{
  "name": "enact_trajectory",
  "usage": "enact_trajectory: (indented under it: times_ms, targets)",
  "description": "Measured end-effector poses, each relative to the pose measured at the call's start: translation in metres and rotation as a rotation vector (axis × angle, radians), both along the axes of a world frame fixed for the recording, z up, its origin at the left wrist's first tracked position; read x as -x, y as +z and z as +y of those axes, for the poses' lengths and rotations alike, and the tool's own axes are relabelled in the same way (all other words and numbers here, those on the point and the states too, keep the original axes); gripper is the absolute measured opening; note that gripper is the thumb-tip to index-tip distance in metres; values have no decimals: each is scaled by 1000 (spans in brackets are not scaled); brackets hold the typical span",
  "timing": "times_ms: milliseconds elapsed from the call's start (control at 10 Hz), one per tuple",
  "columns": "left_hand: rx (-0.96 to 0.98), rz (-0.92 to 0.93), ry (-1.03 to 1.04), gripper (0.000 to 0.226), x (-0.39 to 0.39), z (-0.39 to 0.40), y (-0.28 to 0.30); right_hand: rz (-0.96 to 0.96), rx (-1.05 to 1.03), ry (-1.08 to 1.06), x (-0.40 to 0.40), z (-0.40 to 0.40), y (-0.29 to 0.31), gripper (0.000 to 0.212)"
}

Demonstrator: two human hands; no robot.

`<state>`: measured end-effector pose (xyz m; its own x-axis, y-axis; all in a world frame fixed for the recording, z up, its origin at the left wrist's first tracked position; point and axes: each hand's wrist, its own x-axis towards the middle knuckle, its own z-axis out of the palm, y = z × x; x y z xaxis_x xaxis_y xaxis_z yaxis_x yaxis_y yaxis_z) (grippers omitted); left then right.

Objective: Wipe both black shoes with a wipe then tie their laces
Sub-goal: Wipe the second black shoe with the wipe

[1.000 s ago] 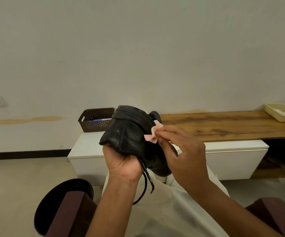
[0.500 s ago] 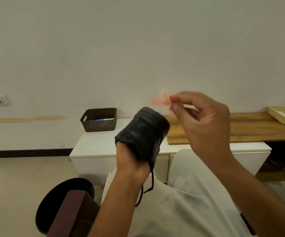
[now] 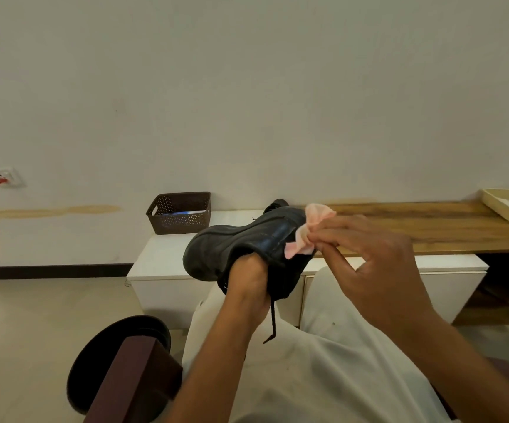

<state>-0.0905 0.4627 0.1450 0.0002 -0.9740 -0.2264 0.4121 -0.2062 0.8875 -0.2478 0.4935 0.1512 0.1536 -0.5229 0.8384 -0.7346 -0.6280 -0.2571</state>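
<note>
Holding item one, black shoe (image 3: 241, 248), aloft above the lap: left hand (image 3: 248, 285) thrust into its opening, fingers hidden inside, so its grip cannot be told. Lace (image 3: 273, 323) dangling toward 6 o'clock. Right hand (image 3: 366, 264) pinching pink wipe (image 3: 308, 232) against the shoe's 3 o'clock side. Second black shoe (image 3: 276, 204) on white tabletop (image 3: 161, 254) behind; brown basket (image 3: 180, 212) at 10 o'clock.

Open air above the raised shoe (image 3: 241, 248); brown basket (image 3: 180, 212) stands behind-left on the white cabinet (image 3: 167, 254).
</note>
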Motion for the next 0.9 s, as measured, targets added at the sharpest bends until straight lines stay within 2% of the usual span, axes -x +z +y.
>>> enact_trajectory:
  times_ms: [100, 200, 300, 400, 500, 600, 700, 800, 900]
  targets:
    - [45, -33, -56, 26, -2, -2, -3, 36, -76, -22, 10, 4, -16, 19]
    - [26, -343, -60, 24, -6, -8, -11, -5, -128, -38, 20, 4, -15, 21]
    - [20, -762, -118, 40, -2, -20, -8, -53, -83, -46, 20, 2, 2, 21]
    - [158, -1240, -276, 45, -2, -13, -1, -74, -17, -1, 12, 0, 25, 16]
    - [251, -1470, -341, 37, 0, -9, -2, -9, -3, 80, -15, -2, 36, 18]
    - [372, -1430, -439, 38, -2, -5, -6, 103, -4, 157, -42, -6, 25, 18]
    - [422, -1416, -353, 29, -11, -16, -29, 220, -123, 177, -23, -9, 14, 19]
    - [549, -1690, -383, 30, -6, -14, -28, 272, -194, 128, 6, -1, 1, 25]
    - [880, -1896, -114, 46, 1, -8, -12, 249, -174, 81, 15, 2, 0, 23]
